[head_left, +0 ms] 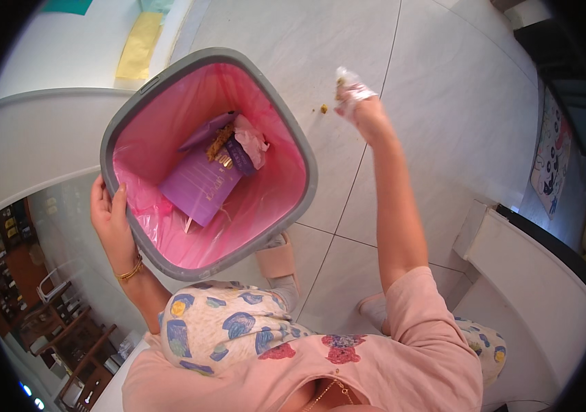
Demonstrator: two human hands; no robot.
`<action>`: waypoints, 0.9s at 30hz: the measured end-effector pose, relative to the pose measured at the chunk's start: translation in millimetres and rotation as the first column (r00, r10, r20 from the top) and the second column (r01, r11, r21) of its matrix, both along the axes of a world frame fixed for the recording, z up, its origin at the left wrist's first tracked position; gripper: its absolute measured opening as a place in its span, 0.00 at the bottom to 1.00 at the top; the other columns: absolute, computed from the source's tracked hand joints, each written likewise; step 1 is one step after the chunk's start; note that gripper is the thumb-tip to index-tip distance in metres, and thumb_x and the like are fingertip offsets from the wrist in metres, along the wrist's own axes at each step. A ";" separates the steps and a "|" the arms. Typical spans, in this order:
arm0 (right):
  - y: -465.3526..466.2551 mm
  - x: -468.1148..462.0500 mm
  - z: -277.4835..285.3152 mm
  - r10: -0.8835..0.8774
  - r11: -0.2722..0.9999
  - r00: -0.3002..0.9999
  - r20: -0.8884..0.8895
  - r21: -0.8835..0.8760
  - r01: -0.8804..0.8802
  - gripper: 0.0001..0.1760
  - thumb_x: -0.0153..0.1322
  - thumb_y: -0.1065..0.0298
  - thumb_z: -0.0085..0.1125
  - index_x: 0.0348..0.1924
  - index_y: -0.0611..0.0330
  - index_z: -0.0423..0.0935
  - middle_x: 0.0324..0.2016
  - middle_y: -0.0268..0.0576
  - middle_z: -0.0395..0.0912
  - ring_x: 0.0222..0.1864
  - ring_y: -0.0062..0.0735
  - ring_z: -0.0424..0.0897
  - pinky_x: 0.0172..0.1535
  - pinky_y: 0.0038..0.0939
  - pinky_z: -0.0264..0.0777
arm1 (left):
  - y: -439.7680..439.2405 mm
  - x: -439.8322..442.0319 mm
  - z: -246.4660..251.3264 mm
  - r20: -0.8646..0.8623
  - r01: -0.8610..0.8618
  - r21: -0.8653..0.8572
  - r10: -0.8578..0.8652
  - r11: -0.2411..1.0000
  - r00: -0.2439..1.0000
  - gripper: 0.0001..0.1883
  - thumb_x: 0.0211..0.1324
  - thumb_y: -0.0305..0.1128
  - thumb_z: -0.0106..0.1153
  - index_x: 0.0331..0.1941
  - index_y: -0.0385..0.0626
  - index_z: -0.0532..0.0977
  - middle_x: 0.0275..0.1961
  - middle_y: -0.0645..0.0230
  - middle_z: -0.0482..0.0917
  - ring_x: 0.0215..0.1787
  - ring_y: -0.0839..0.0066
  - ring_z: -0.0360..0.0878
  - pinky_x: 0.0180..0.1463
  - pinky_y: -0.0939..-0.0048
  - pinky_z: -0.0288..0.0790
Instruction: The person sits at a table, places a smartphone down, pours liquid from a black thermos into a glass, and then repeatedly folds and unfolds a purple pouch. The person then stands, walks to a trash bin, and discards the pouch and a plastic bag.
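My left hand (109,212) grips the rim of a grey square waste bin (300,154) on its left side, the thumb over the edge. A pink plastic liner (267,206) covers the bin's inside. A purple printed paper packet (197,188), a crumpled pale pink tissue (251,141) and a brown clump (220,141) lie in it. To the right of the bin, my right hand (370,114) is closed around a crumpled whitish, see-through wrap or tissue (357,88) with yellow-brown bits on it. Close by on the floor sits a small yellow-brown crumb (323,108).
Pale floor tiles (282,38) surround the bin. A white curved panel (524,278) stands at the right, near a panda-patterned sheet (551,154). Dark wooden furniture (71,335) shows at the lower left. A slippered foot (276,257) is just below the bin.
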State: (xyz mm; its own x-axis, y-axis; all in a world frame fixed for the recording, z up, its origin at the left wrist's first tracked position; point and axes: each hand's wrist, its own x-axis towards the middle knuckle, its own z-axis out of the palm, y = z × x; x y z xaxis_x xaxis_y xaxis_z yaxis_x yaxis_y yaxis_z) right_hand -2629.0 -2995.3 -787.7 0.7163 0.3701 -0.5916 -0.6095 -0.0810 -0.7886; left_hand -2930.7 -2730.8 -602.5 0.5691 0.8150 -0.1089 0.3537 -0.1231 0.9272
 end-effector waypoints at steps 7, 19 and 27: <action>7.8 -31.6 176.5 0.143 0.853 0.878 0.456 0.392 -0.343 0.15 0.73 0.69 0.56 0.52 0.64 0.75 0.43 0.39 0.79 0.40 0.24 0.78 0.44 0.28 0.79 | -1.4 7.1 -0.3 0.003 0.004 0.024 -0.004 1.000 1.000 0.19 0.63 0.22 0.51 0.58 0.32 0.67 0.55 0.60 0.76 0.55 0.76 0.74 0.59 0.74 0.67; 51.9 -106.2 192.6 0.391 0.771 0.225 0.892 -0.184 -0.609 0.17 0.67 0.77 0.52 0.47 0.54 0.80 0.46 0.47 0.79 0.42 0.47 0.81 0.45 0.38 0.76 | -2.1 8.9 0.2 0.022 -0.011 0.018 0.011 1.000 1.000 0.18 0.64 0.22 0.50 0.57 0.32 0.68 0.55 0.60 0.77 0.55 0.76 0.75 0.59 0.74 0.67; 0.0 -2.3 108.3 0.053 0.994 0.816 0.576 0.051 -0.101 0.20 0.75 0.66 0.56 0.59 0.64 0.71 0.44 0.41 0.80 0.36 0.27 0.82 0.35 0.27 0.80 | 0.5 4.8 -2.0 -0.031 -0.011 0.037 0.012 0.999 0.999 0.18 0.64 0.22 0.50 0.57 0.32 0.68 0.55 0.60 0.76 0.55 0.76 0.74 0.60 0.73 0.66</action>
State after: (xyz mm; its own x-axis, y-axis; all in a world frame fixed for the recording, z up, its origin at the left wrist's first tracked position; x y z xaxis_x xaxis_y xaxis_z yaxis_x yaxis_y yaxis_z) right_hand -2631.3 -2995.3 -679.3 0.8838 0.4651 -0.0513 -0.0400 -0.0340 -0.9986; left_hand -2925.9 -2730.3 -604.5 0.5563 0.8255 -0.0957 0.3838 -0.1530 0.9107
